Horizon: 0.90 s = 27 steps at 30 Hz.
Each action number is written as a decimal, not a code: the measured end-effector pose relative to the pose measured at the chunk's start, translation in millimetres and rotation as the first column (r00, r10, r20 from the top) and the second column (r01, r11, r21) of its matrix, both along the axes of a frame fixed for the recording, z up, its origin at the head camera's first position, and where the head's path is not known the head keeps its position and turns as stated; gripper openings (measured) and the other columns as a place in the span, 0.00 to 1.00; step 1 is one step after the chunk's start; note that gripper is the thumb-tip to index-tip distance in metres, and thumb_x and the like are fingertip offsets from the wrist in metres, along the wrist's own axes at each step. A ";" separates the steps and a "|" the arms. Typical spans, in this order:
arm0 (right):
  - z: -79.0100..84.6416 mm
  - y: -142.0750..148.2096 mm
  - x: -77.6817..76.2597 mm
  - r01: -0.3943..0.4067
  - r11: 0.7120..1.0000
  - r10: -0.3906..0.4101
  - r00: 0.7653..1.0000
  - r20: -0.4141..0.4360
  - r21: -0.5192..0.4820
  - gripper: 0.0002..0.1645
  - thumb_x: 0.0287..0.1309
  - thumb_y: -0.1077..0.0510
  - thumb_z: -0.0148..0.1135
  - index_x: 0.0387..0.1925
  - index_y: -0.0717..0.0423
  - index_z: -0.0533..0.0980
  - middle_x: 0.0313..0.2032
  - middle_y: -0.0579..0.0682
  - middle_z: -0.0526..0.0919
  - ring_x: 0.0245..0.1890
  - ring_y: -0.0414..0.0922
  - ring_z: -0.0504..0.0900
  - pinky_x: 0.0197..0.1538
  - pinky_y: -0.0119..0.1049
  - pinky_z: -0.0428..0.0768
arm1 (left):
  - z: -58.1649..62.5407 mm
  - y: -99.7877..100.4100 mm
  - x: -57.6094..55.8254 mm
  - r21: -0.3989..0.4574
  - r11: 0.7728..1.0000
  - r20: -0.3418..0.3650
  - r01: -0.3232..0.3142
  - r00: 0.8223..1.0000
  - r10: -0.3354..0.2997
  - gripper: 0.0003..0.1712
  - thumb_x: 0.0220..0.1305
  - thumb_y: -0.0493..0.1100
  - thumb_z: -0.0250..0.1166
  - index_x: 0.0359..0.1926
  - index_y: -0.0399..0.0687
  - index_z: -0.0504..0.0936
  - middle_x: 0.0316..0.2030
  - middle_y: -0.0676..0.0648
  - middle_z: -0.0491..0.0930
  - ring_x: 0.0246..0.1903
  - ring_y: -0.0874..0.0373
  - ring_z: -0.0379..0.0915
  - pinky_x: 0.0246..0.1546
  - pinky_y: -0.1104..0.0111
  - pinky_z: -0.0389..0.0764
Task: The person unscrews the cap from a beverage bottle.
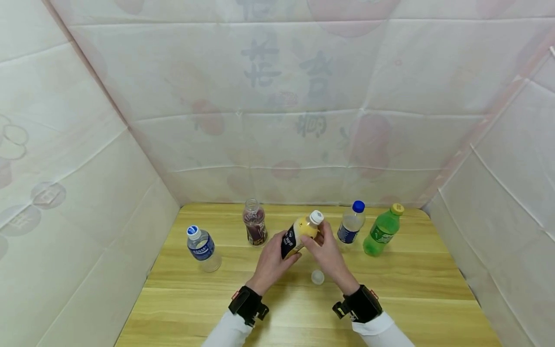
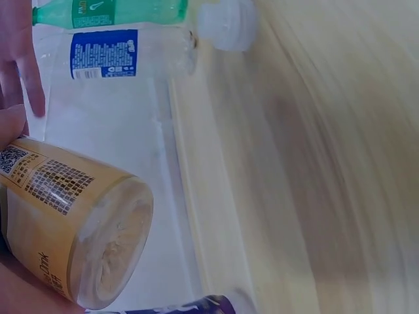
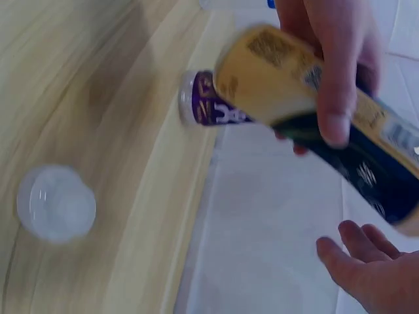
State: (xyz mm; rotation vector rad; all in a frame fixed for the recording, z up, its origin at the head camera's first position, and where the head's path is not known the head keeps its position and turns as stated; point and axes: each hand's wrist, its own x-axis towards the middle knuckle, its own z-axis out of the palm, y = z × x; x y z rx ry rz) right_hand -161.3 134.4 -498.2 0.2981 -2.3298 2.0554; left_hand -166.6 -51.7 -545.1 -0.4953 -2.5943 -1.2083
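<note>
My left hand (image 1: 271, 260) grips a drink bottle (image 1: 299, 234) with a yellow and black label and a white cap (image 1: 316, 217). The bottle is tilted above the table, its cap end up and to the right. Close to its upper part is my right hand (image 1: 326, 253), the thumb in front of the bottle and other fingers partly behind it. In the right wrist view, the right fingers (image 3: 366, 252) are loosely extended, apart from the bottle's body. Below the hands, a round translucent cap (image 1: 318, 277) lies on the wooden table (image 1: 295, 313).
An uncapped bottle (image 1: 255, 224) with a dark purple label stands behind the left hand. Far left is a clear bottle (image 1: 204, 248) with a blue label. To the right stand a blue-capped bottle (image 1: 351, 222) and a green bottle (image 1: 383, 231). Sheeted walls (image 1: 282, 144) enclose the table.
</note>
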 end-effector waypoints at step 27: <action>9.7 17.5 -0.9 0.264 0.875 -0.119 0.930 -0.349 0.405 0.23 0.74 0.46 0.60 0.58 0.58 0.81 0.36 0.44 0.78 0.34 0.41 0.74 0.36 0.33 0.74 | -21.5 -18.2 16.6 -0.041 0.999 0.087 0.018 0.996 -0.014 0.40 0.55 0.47 0.81 0.66 0.42 0.74 0.55 0.42 0.82 0.52 0.48 0.80 0.54 0.51 0.81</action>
